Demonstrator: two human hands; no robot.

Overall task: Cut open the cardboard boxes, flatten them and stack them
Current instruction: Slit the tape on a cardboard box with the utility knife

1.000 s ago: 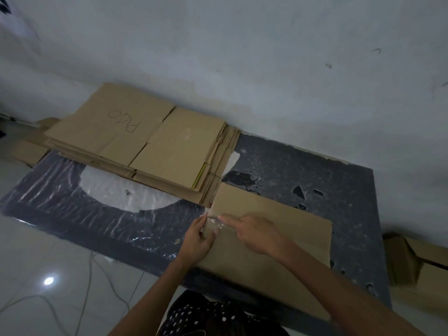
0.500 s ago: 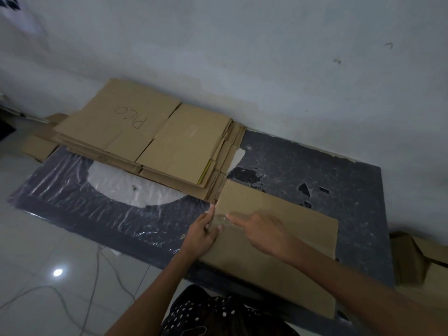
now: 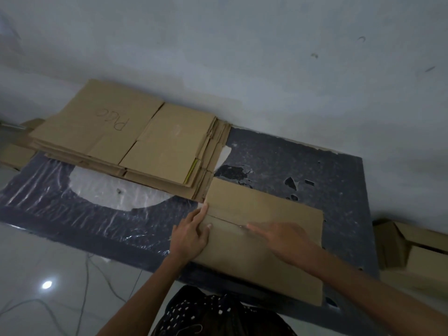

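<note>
**Both hands flat on the box seam, on the mat**

Cardboard box (image 3: pixel 257 270) lies flat on the dark mat (image 3: pixel 334 180), near-right part of it, long side running 9 to 3 o'clock. A seam (image 3: pixel 225 220) crosses its top from the left edge toward 3 o'clock, with something shiny on it, likely tape.

Left hand (image 3: pixel 191 236): spread, not gripping. It's on the box's left edge at the seam end, index finger straight along the edge pointing to 12 o'clock, thumb resting on the top face.

Right hand (image 3: pixel 283 238): fingers stretched out toward 9 o'clock, lying on the seam mid-box. Motion-blurred, so can't tell if anything sits under the fingertips. Hands are apart, with a bare stretch of seam between them.

At 10–11 o'clock from the box: stack of flattened boxes (image 3: pixel 150 141), many layers, marker lettering on the top sheet. Its near-right corner is just beside the box's far-left corner; can't tell if they touch.

The mat has chipped patches at 1 o'clock and clear plastic film (image 3: pixel 43 197) over its left part, with a pale round patch (image 3: pixel 109 190) just below the stack. Wall (image 3: pixel 242 57) is at 12 o'clock, right behind mat and stack.

At 3 o'clock, off the mat and well apart: another cardboard box, still standing (image 3: pixel 424 265), against the wall.

At 7–8 o'clock: white tiled floor (image 3: pixel 29 251) with thin cables (image 3: pixel 90 270) and a light reflection. At 6 o'clock, a dark polka-dot garment (image 3: pixel 213 311) on the person.
</note>
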